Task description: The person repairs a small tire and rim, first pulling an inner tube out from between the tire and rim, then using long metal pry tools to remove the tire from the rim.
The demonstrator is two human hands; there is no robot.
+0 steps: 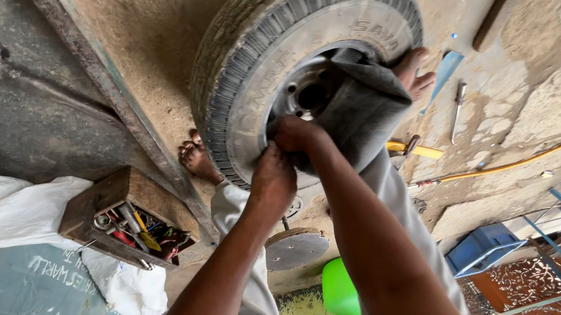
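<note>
Nearest you, at lower left, a wooden toolbox [123, 217] rests against a white sack [4, 208]. Beyond it, your left hand [273, 181] and right hand [295, 135] both clench the grey inner tube [361, 114], which bulges from the rim [304, 94] of the upright tyre [250, 50]. Your bare feet [197, 158] brace the tyre. Farther off, a yellow-handled tool [414, 150] lies on the ground.
</note>
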